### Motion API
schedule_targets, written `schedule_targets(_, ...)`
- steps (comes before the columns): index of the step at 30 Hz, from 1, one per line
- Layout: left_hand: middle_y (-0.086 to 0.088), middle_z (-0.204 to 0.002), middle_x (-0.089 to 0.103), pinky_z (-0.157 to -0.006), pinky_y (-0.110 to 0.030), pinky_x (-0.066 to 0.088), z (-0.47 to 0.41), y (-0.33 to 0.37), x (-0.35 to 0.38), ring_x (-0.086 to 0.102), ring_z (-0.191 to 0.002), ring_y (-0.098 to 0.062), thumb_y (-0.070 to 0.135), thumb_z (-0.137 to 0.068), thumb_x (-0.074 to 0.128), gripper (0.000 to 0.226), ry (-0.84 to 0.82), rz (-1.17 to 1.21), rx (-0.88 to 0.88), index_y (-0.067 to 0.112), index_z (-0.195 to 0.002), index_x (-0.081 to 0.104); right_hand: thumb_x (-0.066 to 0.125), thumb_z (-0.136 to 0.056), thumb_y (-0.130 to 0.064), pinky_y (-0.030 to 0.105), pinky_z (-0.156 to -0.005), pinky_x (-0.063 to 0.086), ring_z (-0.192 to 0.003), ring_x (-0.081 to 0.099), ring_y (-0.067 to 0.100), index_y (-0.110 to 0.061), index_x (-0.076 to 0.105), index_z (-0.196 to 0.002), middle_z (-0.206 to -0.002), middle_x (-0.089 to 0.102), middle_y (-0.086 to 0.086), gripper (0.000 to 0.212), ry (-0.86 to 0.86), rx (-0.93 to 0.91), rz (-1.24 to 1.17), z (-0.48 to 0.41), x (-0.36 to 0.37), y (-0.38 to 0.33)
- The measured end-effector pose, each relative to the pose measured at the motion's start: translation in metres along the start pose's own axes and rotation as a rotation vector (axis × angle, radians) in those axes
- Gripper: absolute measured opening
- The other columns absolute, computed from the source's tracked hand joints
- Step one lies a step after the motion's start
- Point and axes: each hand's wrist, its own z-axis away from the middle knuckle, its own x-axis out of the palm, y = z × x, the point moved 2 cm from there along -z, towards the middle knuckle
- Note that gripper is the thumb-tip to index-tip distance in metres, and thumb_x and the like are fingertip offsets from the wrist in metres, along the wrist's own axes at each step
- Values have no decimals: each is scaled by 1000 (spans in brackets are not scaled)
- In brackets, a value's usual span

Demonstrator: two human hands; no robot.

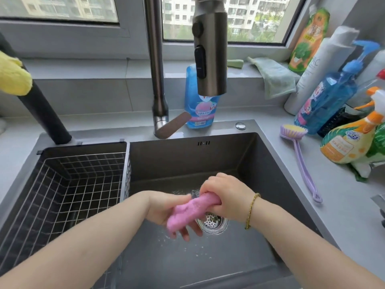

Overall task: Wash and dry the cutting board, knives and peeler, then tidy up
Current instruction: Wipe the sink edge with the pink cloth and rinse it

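Over the dark sink (pixel 245 155), both my hands hold a wet pink cloth (pixel 191 211) twisted into a roll. My right hand (pixel 227 195) grips its upper end with curled fingers, just above the drain strainer (pixel 212 223). My left hand (pixel 166 209) holds the lower end, its fingers showing beneath the cloth. The faucet head (pixel 210 49) hangs above the sink; no stream of water is visible. Droplets lie on the sink floor. No cutting board, knife or peeler is in view.
A wire drying basket (pixel 68 184) fills the sink's left part. On the right counter lie a purple dish brush (pixel 300 161) and several spray and detergent bottles (pixel 329 101). A blue soap pouch (pixel 198 105) stands behind the faucet. A green cloth (pixel 273 76) lies on the sill; a yellow cloth (pixel 12 78) hangs at left.
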Motion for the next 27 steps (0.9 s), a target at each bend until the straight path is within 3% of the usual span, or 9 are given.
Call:
schedule_targets(2, 2, -75, 61, -52, -17, 40, -4, -5, 5, 51, -58, -7, 59, -51, 72, 61, -50, -114, -37, 22, -96, 56, 88, -33, -38, 16, -50, 44, -57, 58, 11, -26, 67, -73, -65, 60, -9, 46, 73, -151, 341, -3, 4, -5)
schedule_targets(4, 2, -70, 49, -54, -19, 33, -3, -6, 11, 42, -62, -11, 46, -53, 72, 47, 32, -239, -75, 20, -87, 52, 84, -48, -40, 19, -52, 40, -68, 63, 14, -21, 65, -107, -84, 61, -3, 65, -38, -116, 462, -6, 9, -9)
schedule_targets(7, 1, -71, 53, -61, -24, 40, 2, 2, 14, 51, -70, -18, 28, -73, 71, 26, 370, -671, -105, 18, -89, 53, 54, -88, -36, 29, -58, 35, -105, 57, 25, -16, 4, -148, -129, 39, 6, 81, -415, 182, 335, -3, 23, -11)
schedule_targets(11, 1, -86, 66, -58, -23, 32, 13, 17, 15, 64, -80, -20, 19, -75, 65, 19, 704, -1535, 121, 18, -94, 60, 61, -78, -45, 26, -67, 48, -79, 64, 24, -19, 57, -104, -90, 64, 6, 37, -611, 435, -75, -3, 48, -7)
schedule_targets(14, 7, -44, 52, -41, -13, 14, 18, 11, 6, 50, -33, -9, 19, -24, 85, 37, 900, -1847, 547, 23, -52, 61, 63, -56, -55, 37, -76, 55, -74, 66, 30, -14, 67, -79, -79, 70, 10, 47, -648, 571, -538, -1, 65, -3)
schedule_targets(17, 5, -42, 44, -39, -11, 13, 13, 6, -4, 42, -28, -11, 10, -23, 77, 39, 1072, -1804, 792, 23, -56, 60, 62, -40, -59, 36, -72, 50, -72, 59, 22, -13, 67, -93, -77, 63, 4, 70, -600, 648, -811, -1, 72, -1)
schedule_targets(20, 5, -54, 54, -33, -14, 29, 10, -3, -6, 52, -38, -13, 14, -59, 54, 34, 1231, -1644, 906, 21, -92, 50, 68, -48, -50, 36, -74, 49, -72, 56, 19, -13, 65, -84, -71, 59, -1, 51, -518, 657, -858, -5, 74, -2)
schedule_targets(23, 8, -92, 53, -51, -22, 44, 11, -16, -6, 56, -66, -14, 15, -73, 52, 46, 1447, -889, 686, 26, -118, 45, 63, -71, -30, 35, -73, 50, -69, 52, 18, -22, 55, -60, -67, 56, 1, 16, -362, 568, -631, -8, 69, -4)
schedule_targets(27, -1, -71, 56, -47, -17, 45, 4, -38, 7, 57, -50, -8, -10, -87, 47, 23, 839, 124, 306, 12, -82, 51, 43, -69, -31, 21, -53, 32, -51, 59, 19, -19, 63, -59, -52, 60, -4, 26, 132, 244, 187, -13, 64, -2)
